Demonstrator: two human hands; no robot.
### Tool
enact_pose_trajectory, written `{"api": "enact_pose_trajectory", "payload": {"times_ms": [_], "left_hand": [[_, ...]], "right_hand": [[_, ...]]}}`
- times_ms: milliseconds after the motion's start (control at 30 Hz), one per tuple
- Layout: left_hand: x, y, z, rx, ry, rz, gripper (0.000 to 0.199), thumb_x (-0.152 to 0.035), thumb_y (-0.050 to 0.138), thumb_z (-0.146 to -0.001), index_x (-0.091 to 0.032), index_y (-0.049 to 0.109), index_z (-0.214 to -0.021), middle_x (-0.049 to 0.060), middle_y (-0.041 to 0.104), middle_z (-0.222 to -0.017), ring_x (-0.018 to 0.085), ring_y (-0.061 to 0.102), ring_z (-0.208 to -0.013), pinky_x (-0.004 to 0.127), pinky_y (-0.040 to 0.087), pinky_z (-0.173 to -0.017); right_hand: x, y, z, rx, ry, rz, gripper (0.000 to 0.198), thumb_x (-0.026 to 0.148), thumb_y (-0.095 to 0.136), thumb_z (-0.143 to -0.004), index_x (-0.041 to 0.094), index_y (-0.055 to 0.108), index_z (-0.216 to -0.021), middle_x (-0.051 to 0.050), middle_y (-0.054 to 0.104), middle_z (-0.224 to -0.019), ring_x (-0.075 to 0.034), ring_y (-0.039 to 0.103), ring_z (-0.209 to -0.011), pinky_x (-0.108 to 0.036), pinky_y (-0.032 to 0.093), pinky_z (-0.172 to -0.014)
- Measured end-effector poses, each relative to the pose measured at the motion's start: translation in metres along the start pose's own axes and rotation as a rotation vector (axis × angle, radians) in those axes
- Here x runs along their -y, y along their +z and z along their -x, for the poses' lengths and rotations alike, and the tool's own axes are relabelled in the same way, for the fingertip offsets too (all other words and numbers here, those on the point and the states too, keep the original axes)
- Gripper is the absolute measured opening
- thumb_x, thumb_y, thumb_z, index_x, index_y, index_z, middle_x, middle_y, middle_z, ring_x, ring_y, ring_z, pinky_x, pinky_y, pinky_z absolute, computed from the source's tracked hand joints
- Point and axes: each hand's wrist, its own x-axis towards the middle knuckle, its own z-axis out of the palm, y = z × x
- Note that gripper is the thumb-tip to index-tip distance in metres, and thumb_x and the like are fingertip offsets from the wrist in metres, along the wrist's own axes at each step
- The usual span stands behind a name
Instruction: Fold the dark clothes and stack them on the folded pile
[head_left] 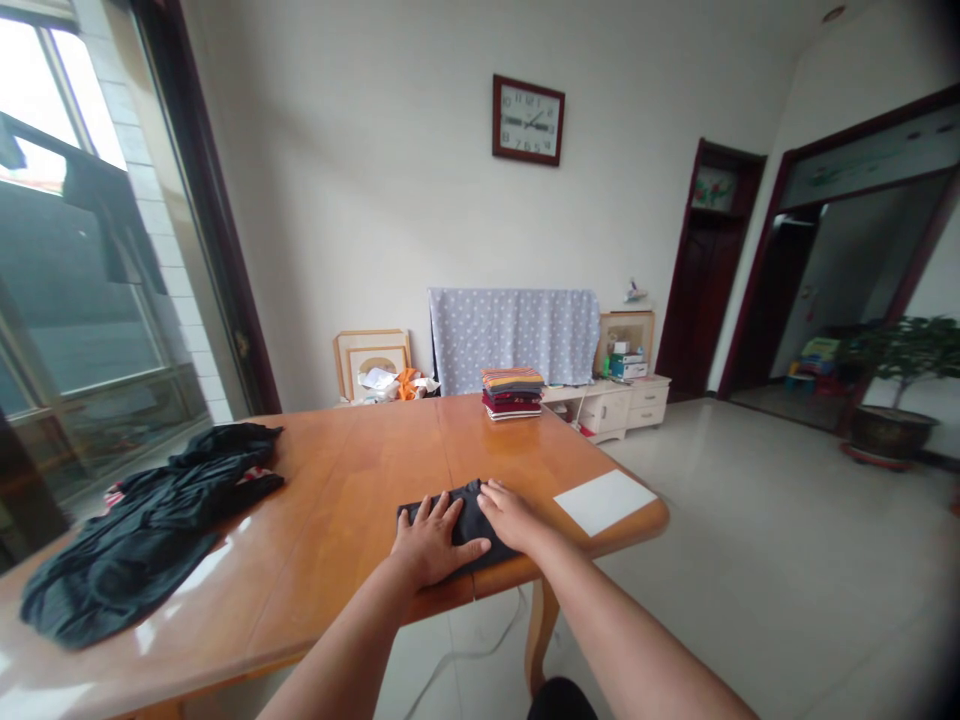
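Observation:
A folded black garment lies flat near the front edge of the wooden table. My left hand rests on its left part, palm down with the fingers spread. On the garment's right side lies my right hand, its fingers stretched out over the cloth and its thumb partly hidden. Neither hand grips the fabric. Farther back on the table stands a neat stack of folded clothes, striped on top with dark red and black layers below.
A loose heap of dark clothing covers the table's left end. White paper lies at the right corner. Behind the table are a low white cabinet and a polka-dot cloth. A potted plant stands on the floor at right.

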Motion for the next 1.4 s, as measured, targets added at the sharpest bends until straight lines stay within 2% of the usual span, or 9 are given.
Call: {"api": "enact_pose_trajectory", "payload": {"times_ms": [100,167,300,400,567,800,933,1167,1400], "left_hand": [[0.004,-0.003,-0.001,-0.017,0.005,0.076,0.091,-0.082,0.046,-0.077,-0.032,0.038,-0.153,0.008,0.025,-0.164,0.04,0.012,-0.152,0.068,0.004,-0.116],[0.008,-0.006,-0.002,-0.071,0.006,0.154,0.086,-0.079,0.047,-0.08,-0.029,0.042,-0.151,0.009,0.033,-0.161,0.037,0.02,-0.15,0.061,0.012,-0.119],[0.026,-0.013,-0.002,-0.271,0.033,0.325,0.067,-0.066,0.044,-0.091,-0.019,0.057,-0.137,0.013,0.056,-0.144,0.027,0.049,-0.136,0.038,0.037,-0.112],[0.045,-0.016,0.004,-0.399,-0.053,0.384,0.054,-0.058,0.044,-0.093,-0.018,0.064,-0.125,0.012,0.067,-0.13,0.025,0.061,-0.121,0.033,0.046,-0.102],[0.071,-0.013,0.025,-0.461,-0.253,0.419,0.042,-0.05,0.046,-0.094,-0.02,0.067,-0.115,0.008,0.074,-0.113,0.023,0.069,-0.103,0.03,0.05,-0.085],[0.072,-0.008,0.043,-0.413,-0.238,0.406,0.04,-0.042,0.054,-0.091,-0.021,0.064,-0.123,0.008,0.069,-0.121,0.018,0.068,-0.09,0.027,0.049,-0.082],[0.069,-0.006,0.042,-0.362,-0.207,0.361,0.028,-0.031,0.057,-0.089,-0.019,0.069,-0.111,0.007,0.072,-0.112,0.019,0.067,-0.095,0.026,0.047,-0.084],[0.064,-0.008,0.035,-0.346,-0.219,0.371,0.023,-0.026,0.056,-0.087,-0.019,0.07,-0.103,0.006,0.075,-0.098,0.019,0.069,-0.092,0.025,0.046,-0.08],[0.051,-0.003,0.004,-0.326,-0.205,0.372,0.021,-0.025,0.055,-0.088,-0.018,0.07,-0.101,0.006,0.076,-0.098,0.019,0.069,-0.092,0.025,0.046,-0.079]], "right_hand": [[-0.008,-0.011,0.006,-0.208,0.078,-0.153,0.055,0.049,0.032,-0.1,0.015,0.063,-0.13,-0.014,0.063,-0.134,-0.022,0.057,-0.126,-0.034,0.041,-0.107],[-0.015,-0.019,0.014,-0.309,0.134,-0.205,0.048,0.046,0.037,-0.098,0.018,0.069,-0.119,-0.011,0.071,-0.119,-0.022,0.065,-0.113,-0.033,0.047,-0.099],[-0.022,-0.028,0.035,-0.431,0.166,-0.201,0.037,0.039,0.044,-0.094,0.022,0.07,-0.113,-0.008,0.074,-0.111,-0.021,0.068,-0.104,-0.031,0.05,-0.093],[-0.014,-0.025,0.053,-0.47,0.078,-0.075,0.033,0.033,0.047,-0.093,0.021,0.07,-0.114,-0.008,0.072,-0.114,-0.021,0.066,-0.107,-0.031,0.049,-0.095],[0.022,-0.007,0.075,-0.321,-0.181,0.17,0.038,0.022,0.051,-0.089,0.024,0.066,-0.123,-0.006,0.068,-0.125,-0.02,0.059,-0.118,-0.032,0.043,-0.104],[0.056,0.011,0.084,0.007,-0.435,0.364,0.059,0.023,0.05,-0.086,0.024,0.048,-0.145,-0.006,0.049,-0.151,-0.023,0.039,-0.141,-0.041,0.023,-0.12],[0.059,0.016,0.079,0.069,-0.455,0.414,0.063,0.019,0.048,-0.086,0.022,0.043,-0.148,-0.008,0.046,-0.153,-0.024,0.038,-0.141,-0.041,0.023,-0.12],[0.064,0.018,0.075,0.05,-0.42,0.461,0.06,0.018,0.048,-0.087,0.022,0.043,-0.147,-0.012,0.05,-0.148,-0.028,0.041,-0.138,-0.043,0.031,-0.113],[0.049,0.012,0.062,0.004,-0.349,0.508,0.051,0.016,0.043,-0.092,0.022,0.048,-0.143,-0.011,0.055,-0.144,-0.026,0.044,-0.137,-0.041,0.033,-0.111]]}}
